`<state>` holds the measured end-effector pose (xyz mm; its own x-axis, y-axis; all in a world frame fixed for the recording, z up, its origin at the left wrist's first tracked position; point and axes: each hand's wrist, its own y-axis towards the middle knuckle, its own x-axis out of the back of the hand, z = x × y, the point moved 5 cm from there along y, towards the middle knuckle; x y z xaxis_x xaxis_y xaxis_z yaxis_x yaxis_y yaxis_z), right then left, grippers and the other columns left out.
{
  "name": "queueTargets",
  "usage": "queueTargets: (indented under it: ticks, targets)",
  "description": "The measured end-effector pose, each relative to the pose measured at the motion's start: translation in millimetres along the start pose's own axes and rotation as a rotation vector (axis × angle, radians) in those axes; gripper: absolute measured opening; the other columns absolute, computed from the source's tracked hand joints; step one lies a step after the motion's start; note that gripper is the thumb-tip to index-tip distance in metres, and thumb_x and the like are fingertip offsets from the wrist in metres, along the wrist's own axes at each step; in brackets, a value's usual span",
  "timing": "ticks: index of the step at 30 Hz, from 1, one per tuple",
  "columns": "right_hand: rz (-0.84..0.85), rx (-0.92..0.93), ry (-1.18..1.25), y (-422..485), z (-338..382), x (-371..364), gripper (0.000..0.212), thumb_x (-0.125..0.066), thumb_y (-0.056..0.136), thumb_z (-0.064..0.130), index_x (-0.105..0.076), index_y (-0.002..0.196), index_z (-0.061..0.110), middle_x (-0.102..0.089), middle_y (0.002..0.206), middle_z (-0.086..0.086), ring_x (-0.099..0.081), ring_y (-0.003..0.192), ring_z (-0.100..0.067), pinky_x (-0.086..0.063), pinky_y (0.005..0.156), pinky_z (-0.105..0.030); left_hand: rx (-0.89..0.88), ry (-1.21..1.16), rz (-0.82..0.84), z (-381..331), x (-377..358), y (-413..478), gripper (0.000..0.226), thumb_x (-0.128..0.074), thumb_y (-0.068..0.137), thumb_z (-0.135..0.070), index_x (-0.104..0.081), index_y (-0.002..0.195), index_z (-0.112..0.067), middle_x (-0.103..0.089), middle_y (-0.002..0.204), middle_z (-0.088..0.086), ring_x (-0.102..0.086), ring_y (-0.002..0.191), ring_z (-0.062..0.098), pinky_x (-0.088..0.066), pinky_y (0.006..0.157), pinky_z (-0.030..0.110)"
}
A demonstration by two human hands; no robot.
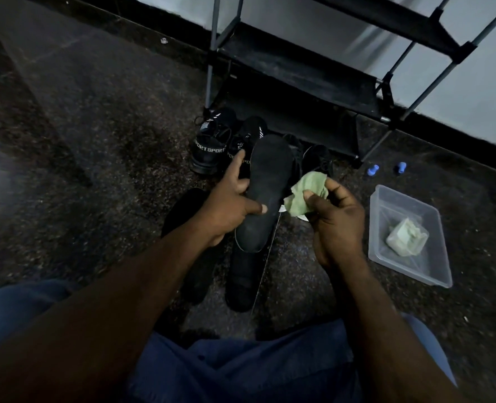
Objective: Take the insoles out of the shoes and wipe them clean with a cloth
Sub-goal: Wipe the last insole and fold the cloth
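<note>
Nearby on the floor: two dark flat shapes lie just in front of the knees, one [241, 283] below the held insole and one [179, 210] partly behind the left forearm. They read as insoles already out of their shoes, though the light is too dim to be sure.
Left hand [235, 199]: wrapped round the black insole [270, 170] at its waist, thumb on the upper face and fingers behind.
Insole position: held up above the floor, heel end toward the person and toe end pointing at the shoes.
Insole handling: likely light, thin and bendy. It should flop if held by one end, so a grip at the middle or heel with support behind the wiped patch suits it.
Right hand [336, 222]: pinches a bunched green cloth [307, 190] between thumb and fingers, just beside the insole's right edge. I cannot tell whether the cloth touches it.
Cloth handling: soft, shapeless and easy to wad, with no fragile part.
Clear plastic tub [374, 228]: on the floor to the right, open-topped, holding one folded pale green cloth [406, 237]. No water is visible in it.
Shoes: a black pair lettered SPORT [209, 149] stands beyond the hands, with a darker pair [316, 158] to its right.
Blue objects [373, 171]: two small ones lie past the tub, too small to identify.
Shoe rack [299, 68]: farthest away, against the wall, with nothing visible on its shelves.
</note>
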<state>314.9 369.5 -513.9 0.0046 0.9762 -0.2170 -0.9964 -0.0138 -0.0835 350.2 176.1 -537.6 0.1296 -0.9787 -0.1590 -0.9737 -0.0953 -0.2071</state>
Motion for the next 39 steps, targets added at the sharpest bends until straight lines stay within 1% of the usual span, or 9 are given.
queueTargets:
  ticks: [2, 7, 10, 15, 19, 23, 29, 33, 39]
  targets:
    - [0.001, 0.071, -0.121, 2, 2, -2, 0.041, -0.073, 0.087, -0.002, -0.067, 0.127, 0.003, -0.073, 0.119, -0.017, -0.070, 0.112, -0.037, -0.058, 0.095, -0.052, 0.013, -0.012, 0.014, -1, -1, -1, 0.115, -0.066, 0.084, 0.020, -0.004, 0.165, -0.035, -0.073, 0.126, 0.003, -0.074, 0.109, 0.017, -0.061, 0.085, 0.034]
    - [-0.027, 0.277, -0.494, 1, 11, -12, 0.039, -0.078, 0.084, 0.011, -0.071, 0.114, 0.035, -0.072, 0.119, 0.002, -0.069, 0.113, -0.014, -0.056, 0.099, -0.048, 0.073, -0.156, 0.107, -4, -6, -9, 0.058, -0.060, 0.082, 0.020, -0.062, 0.134, -0.006, -0.072, 0.124, 0.018, -0.069, 0.111, 0.029, -0.056, 0.094, 0.039]
    - [-0.016, 0.237, -0.478, 2, 10, -12, 0.037, -0.080, 0.085, 0.009, -0.073, 0.118, 0.024, -0.074, 0.119, 0.001, -0.070, 0.112, -0.015, -0.057, 0.099, -0.047, 0.142, -0.266, 0.098, -1, -8, -11, 0.037, -0.066, 0.086, 0.008, -0.069, 0.122, -0.002, -0.075, 0.118, 0.017, -0.071, 0.107, 0.027, -0.055, 0.098, 0.040]
    - [-0.057, 0.227, -0.469, 0, 20, -11, 0.032, -0.082, 0.082, 0.009, -0.073, 0.112, 0.016, -0.077, 0.105, -0.003, -0.074, 0.099, -0.022, -0.061, 0.088, -0.052, 0.195, -0.302, 0.010, -1, -6, -9, 0.027, -0.053, 0.088, 0.007, -0.069, 0.109, 0.003, -0.072, 0.090, 0.015, -0.069, 0.074, 0.026, -0.057, 0.070, 0.033]
    - [-0.113, 0.481, -0.728, -8, 41, -20, 0.034, -0.079, 0.084, 0.004, -0.073, 0.113, 0.021, -0.072, 0.105, 0.009, -0.066, 0.092, 0.003, -0.056, 0.090, -0.021, 0.204, -0.340, 0.014, -2, -6, -9, 0.028, -0.049, 0.087, 0.008, -0.069, 0.107, 0.004, -0.072, 0.094, 0.021, -0.069, 0.077, 0.035, -0.059, 0.071, 0.040]
    - [-0.098, 0.817, -1.034, -21, 53, -42, 0.034, -0.070, 0.074, -0.013, -0.075, 0.103, 0.003, -0.063, 0.102, -0.009, -0.047, 0.089, 0.001, -0.035, 0.079, 0.003, 0.247, -0.500, 0.182, 0, -15, -11, 0.054, -0.036, 0.086, 0.012, -0.061, 0.131, -0.002, -0.071, 0.123, 0.016, -0.070, 0.104, 0.036, -0.058, 0.093, 0.059]
    - [0.112, 0.844, -1.185, -33, 32, -67, 0.036, -0.062, 0.077, -0.002, -0.076, 0.110, 0.005, -0.066, 0.099, -0.011, -0.062, 0.092, -0.032, -0.051, 0.081, -0.034, 0.256, -0.576, 0.283, -9, -15, -17, 0.048, -0.052, 0.096, -0.032, -0.065, 0.135, -0.007, -0.068, 0.126, 0.015, -0.065, 0.110, 0.031, -0.050, 0.103, 0.041]
    - [0.180, 0.810, -1.094, -41, 21, -73, 0.027, -0.060, 0.094, 0.012, -0.073, 0.117, 0.005, -0.066, 0.102, -0.009, -0.063, 0.095, -0.028, -0.053, 0.086, -0.039, 0.181, -0.651, 0.285, -13, -11, -9, 0.069, -0.032, 0.107, -0.058, -0.050, 0.152, -0.009, -0.053, 0.153, 0.016, -0.047, 0.144, 0.034, -0.037, 0.121, 0.045]
    - [0.214, 0.899, -1.075, -52, 11, -94, 0.023, -0.059, 0.090, 0.003, -0.076, 0.105, 0.004, -0.068, 0.095, -0.011, -0.064, 0.085, -0.031, -0.054, 0.077, -0.039, 0.160, -0.597, 0.210, -9, -8, -5, 0.078, -0.024, 0.106, -0.066, -0.047, 0.153, -0.008, -0.052, 0.152, 0.020, -0.047, 0.144, 0.035, -0.033, 0.124, 0.047]
